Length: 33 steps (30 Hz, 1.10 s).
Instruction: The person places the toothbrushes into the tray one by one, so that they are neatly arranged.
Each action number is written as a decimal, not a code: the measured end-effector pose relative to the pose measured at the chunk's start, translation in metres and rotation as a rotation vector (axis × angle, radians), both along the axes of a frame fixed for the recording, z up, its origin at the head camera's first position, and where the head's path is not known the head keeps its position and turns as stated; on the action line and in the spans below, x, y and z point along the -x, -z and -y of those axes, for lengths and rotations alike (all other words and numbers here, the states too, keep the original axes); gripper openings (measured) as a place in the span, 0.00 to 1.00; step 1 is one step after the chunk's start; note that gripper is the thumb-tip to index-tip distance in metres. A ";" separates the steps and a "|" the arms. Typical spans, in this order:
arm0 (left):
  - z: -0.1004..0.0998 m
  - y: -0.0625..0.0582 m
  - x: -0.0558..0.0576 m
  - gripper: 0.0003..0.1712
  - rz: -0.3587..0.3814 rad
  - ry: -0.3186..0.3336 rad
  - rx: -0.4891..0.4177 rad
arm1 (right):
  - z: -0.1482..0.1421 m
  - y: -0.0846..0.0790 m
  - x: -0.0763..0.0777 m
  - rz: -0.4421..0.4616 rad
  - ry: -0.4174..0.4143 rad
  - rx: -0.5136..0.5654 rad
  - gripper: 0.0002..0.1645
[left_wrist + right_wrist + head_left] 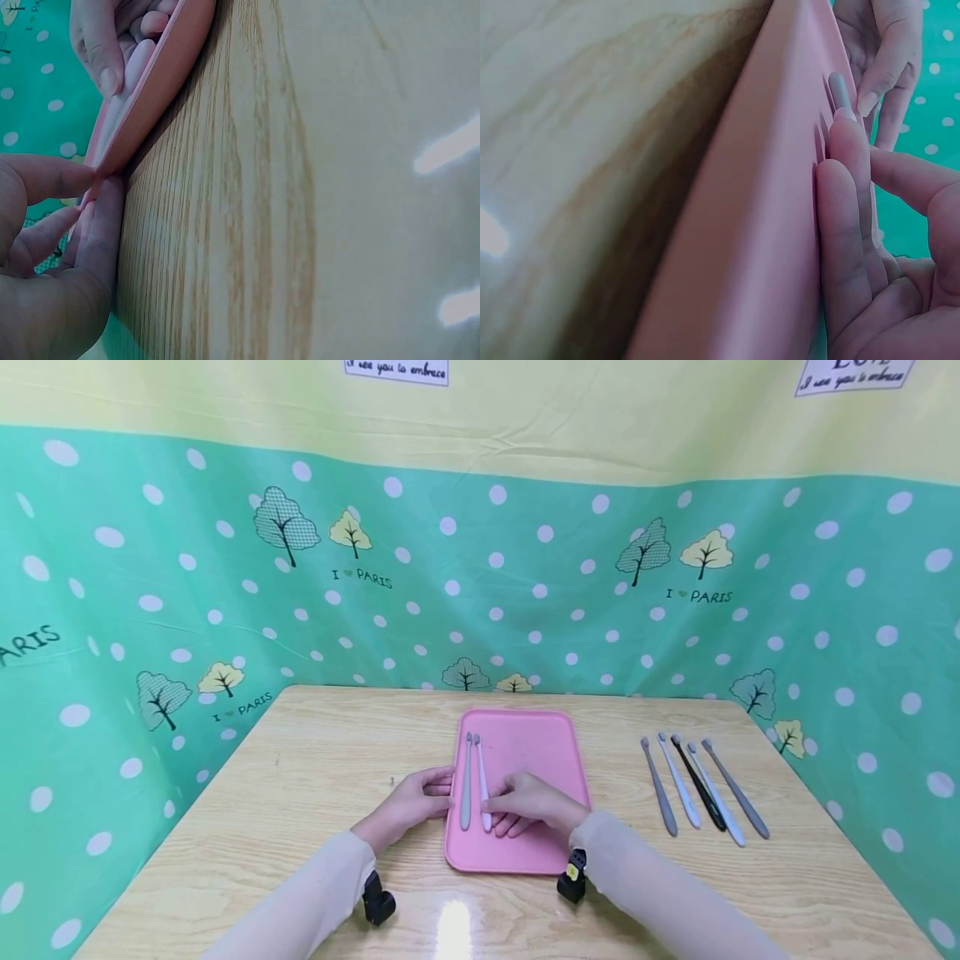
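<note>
A pink tray [525, 852] lies on the wooden table with two toothbrushes along its left side. The outer one is a grey toothbrush [467, 785]; beside it lies a white toothbrush [482, 777]. My right hand [532, 802] reaches over the tray and pinches the white toothbrush near the lower end of its handle, other fingers low over the tray floor. At the tray's left edge, my left hand [412, 802] holds the rim between thumb and fingers. In the left wrist view the left fingertips [86, 174] meet at the pink rim.
Several toothbrushes lie side by side on the right of the table, among them a black toothbrush [699, 785] and a grey toothbrush [660, 789]. A green dotted curtain [495, 610] hangs behind the table [300, 760] and along its sides.
</note>
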<state>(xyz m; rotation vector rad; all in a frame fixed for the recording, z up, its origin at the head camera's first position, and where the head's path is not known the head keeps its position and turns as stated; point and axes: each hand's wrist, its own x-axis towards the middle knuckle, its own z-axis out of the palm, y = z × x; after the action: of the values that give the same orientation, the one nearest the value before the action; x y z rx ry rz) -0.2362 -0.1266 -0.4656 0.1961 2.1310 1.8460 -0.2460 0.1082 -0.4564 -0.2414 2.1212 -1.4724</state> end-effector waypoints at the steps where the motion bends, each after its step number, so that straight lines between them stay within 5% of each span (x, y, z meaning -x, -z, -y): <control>1: 0.000 0.000 0.000 0.36 0.001 -0.001 0.003 | 0.000 0.000 0.000 0.001 0.001 -0.002 0.14; 33: -0.001 -0.002 -0.001 0.36 -0.006 0.013 0.000 | 0.002 -0.001 0.000 -0.045 -0.004 0.015 0.32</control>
<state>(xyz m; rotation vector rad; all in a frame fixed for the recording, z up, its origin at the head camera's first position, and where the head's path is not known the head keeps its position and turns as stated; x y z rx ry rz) -0.2351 -0.1257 -0.4637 0.2158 2.1289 1.8397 -0.2459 0.1064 -0.4552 -0.2870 2.1446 -1.4944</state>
